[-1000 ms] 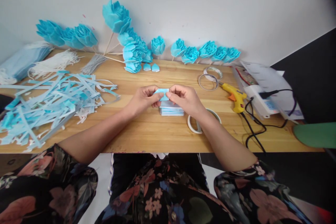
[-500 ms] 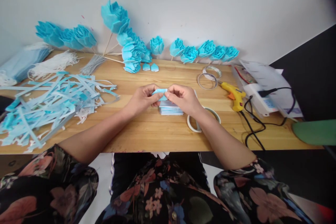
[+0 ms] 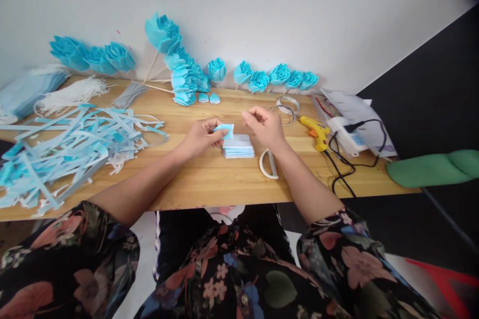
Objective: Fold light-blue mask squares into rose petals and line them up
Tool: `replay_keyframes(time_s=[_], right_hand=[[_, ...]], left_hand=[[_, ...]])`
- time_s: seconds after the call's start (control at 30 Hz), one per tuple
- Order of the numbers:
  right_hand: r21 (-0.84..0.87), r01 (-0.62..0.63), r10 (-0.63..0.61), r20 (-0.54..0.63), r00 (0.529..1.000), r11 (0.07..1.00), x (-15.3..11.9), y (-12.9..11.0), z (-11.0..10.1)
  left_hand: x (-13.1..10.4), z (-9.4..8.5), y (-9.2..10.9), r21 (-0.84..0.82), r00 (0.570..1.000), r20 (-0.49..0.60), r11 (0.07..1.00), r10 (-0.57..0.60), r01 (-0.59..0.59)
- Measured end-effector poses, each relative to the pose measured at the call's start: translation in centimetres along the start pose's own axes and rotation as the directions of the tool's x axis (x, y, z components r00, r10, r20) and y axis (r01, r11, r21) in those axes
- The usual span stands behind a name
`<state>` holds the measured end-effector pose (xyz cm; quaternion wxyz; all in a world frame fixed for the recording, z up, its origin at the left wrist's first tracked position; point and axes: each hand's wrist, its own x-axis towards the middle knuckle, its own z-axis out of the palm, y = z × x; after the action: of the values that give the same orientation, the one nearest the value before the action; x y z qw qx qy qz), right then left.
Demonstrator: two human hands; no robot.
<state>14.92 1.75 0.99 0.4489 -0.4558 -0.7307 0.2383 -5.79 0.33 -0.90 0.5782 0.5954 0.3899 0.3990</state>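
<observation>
My left hand (image 3: 204,135) is closed, pinching a small folded piece of blue fabric (image 3: 226,131) that looks cut from a face mask. Just right of and below that piece lies a stack of cut mask pieces (image 3: 238,147) on the wooden table. Above and right of the stack hovers my right hand (image 3: 265,127), its fingers loosely bent, with nothing visible in them. A white tape ring (image 3: 268,167) lies under my right forearm, partly hidden. Beyond my hands, two small folded blue petals (image 3: 208,98) rest on the table.
Blue fabric flowers (image 3: 258,79) on sticks lean along the wall. Cut strips (image 3: 75,144), white ear loops (image 3: 73,95), grey wires (image 3: 129,93) and masks (image 3: 30,90) cover the left. A yellow glue gun (image 3: 316,132), its cord, a power strip (image 3: 347,135) and tape rolls (image 3: 287,104) lie right.
My right hand has let go of the folded blue piece and moved up and right. The piece stays in my left hand. The camera view has turned slightly.
</observation>
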Motion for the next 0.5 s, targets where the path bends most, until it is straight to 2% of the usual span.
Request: replay_keyframes(time_s=[0.07, 0.13, 0.3, 0.5], right_hand=[[0.04, -0.018, 0.023, -0.135, 0.991, 0.999, 0.9, 0.6, -1.3], [0.069, -0.031, 0.044, -0.2, 0.979, 0.997, 1.7, 1.1, -2.7], [0.021, -0.038, 0.04, -0.149, 0.988, 0.999, 2.1, 1.0, -5.2], [-0.2, -0.167, 0.153, -0.084, 0.985, 0.965, -1.4, 1.3, -6.6]], left_hand=[[0.1, -0.1, 0.0, -0.013, 1.0, -0.022, 1.0, 0.011, -0.011], [0.1, -0.2, 0.0, -0.036, 0.999, -0.042, 0.999, 0.023, -0.025], [-0.1, -0.1, 0.0, -0.082, 0.997, -0.074, 0.996, 0.025, -0.031], [-0.1, 0.1, 0.0, -0.105, 0.991, -0.131, 0.995, -0.017, 0.004]])
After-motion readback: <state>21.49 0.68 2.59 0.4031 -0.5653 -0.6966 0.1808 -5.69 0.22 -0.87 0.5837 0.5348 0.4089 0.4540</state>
